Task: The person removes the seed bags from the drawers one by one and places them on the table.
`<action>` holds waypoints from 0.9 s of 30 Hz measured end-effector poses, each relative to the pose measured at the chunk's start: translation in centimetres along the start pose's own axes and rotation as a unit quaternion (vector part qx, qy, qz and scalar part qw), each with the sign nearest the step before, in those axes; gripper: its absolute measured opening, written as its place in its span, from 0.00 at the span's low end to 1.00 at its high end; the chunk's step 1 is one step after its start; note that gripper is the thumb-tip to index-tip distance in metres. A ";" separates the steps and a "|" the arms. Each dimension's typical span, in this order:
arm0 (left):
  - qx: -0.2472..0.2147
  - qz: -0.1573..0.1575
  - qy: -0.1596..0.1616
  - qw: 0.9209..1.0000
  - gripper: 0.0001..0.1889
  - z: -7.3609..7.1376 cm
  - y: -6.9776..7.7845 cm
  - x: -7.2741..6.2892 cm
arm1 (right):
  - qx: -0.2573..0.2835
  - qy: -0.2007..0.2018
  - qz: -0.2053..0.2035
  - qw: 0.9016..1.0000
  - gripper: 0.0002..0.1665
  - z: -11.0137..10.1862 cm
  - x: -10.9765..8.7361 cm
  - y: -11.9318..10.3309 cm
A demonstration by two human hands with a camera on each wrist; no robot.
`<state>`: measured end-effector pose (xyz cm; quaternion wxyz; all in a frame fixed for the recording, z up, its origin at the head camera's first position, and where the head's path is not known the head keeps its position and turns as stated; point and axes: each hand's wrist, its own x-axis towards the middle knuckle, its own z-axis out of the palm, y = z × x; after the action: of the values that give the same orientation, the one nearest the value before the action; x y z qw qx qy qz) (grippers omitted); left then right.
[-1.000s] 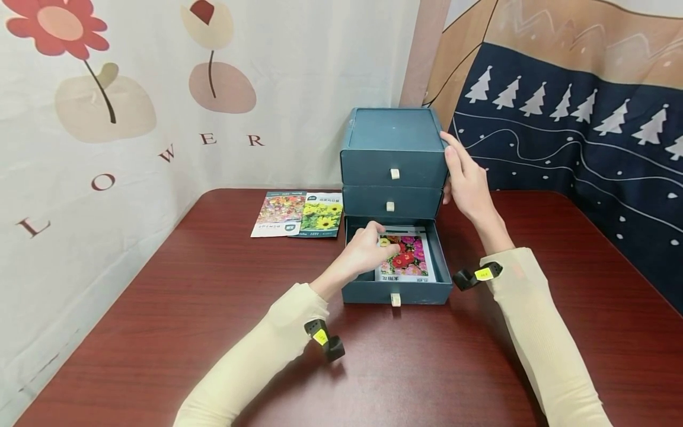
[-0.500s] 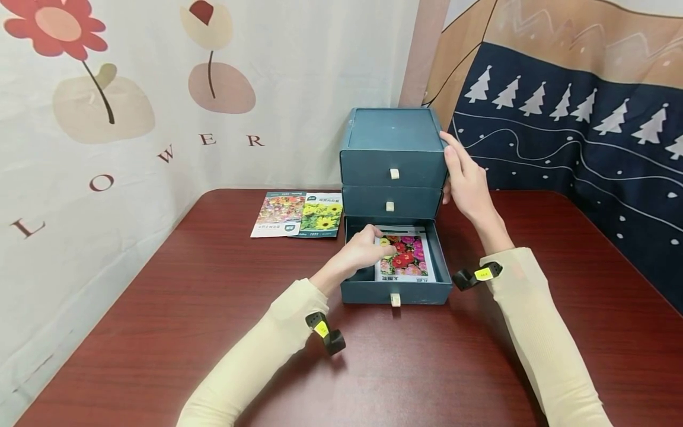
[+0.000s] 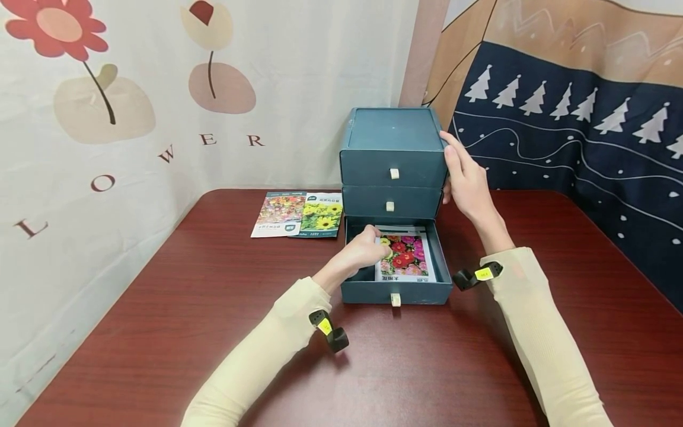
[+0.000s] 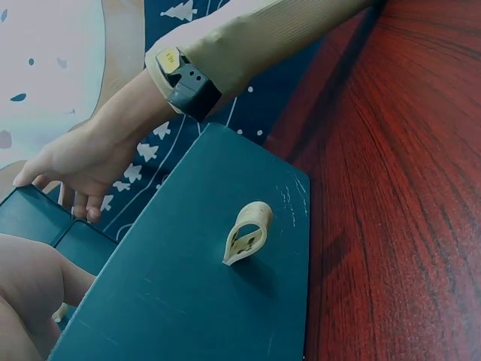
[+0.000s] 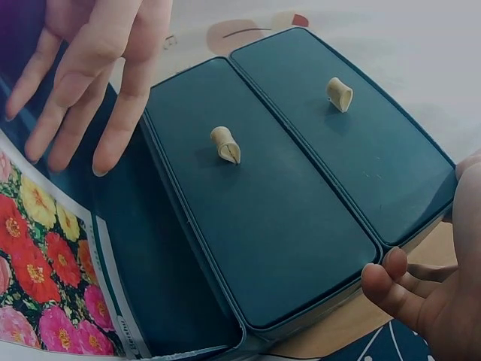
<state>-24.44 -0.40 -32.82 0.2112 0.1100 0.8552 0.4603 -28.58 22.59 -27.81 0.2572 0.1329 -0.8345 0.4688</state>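
A dark teal desktop drawer unit [image 3: 393, 130] stands with its bottom drawer [image 3: 368, 292] pulled out. Inside that drawer lies a flower seed packet [image 3: 408, 261] printed with red, pink and yellow blooms. My left hand [image 3: 365, 249] reaches over the drawer's left side, overlapping the packet's left edge in the head view. The right wrist view shows this left hand [image 5: 113, 60] with fingers extended downward above the packet, gripping nothing. My right hand [image 3: 469, 178] touches the unit's right side near the top, fingertips [image 5: 379, 282] against the wall.
Two more flower packets [image 3: 280, 214] lie overlapping on the reddish-brown table [image 3: 224, 296], left of the unit. Both upper drawers are closed, each with a small pale loop pull [image 3: 395, 174]. Patterned cloths [image 3: 309, 71] hang behind the table.
My left hand has drawn slightly left, its thumb sliding off the packet's picture and uncovering more of it. The right hand and drawers hold their places.
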 end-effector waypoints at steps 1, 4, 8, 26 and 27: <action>0.001 -0.001 0.001 1.000 0.27 0.0 0.0 0.0 | 0.000 0.000 0.000 1.000 0.29 0.0 0.0 0.0; -0.006 -0.006 -0.005 1.000 0.27 -0.1 0.1 0.0 | 0.002 0.000 0.001 1.000 0.29 0.0 0.0 0.0; -0.029 -0.011 -0.011 0.999 0.27 -0.2 -0.1 0.4 | 0.003 0.000 0.000 1.000 0.29 0.0 0.0 0.0; -0.091 -0.040 0.009 0.995 0.28 -0.2 -0.1 0.6 | -0.002 0.001 0.003 1.000 0.29 0.0 0.0 0.1; -0.094 -0.041 0.011 0.995 0.28 -0.2 -0.1 0.6 | -0.002 0.001 0.003 1.000 0.29 0.0 -0.1 0.1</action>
<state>-25.07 -0.36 -33.01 0.2297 0.0497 0.8144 0.5305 -28.60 22.66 -27.95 0.2567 0.1290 -0.8355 0.4685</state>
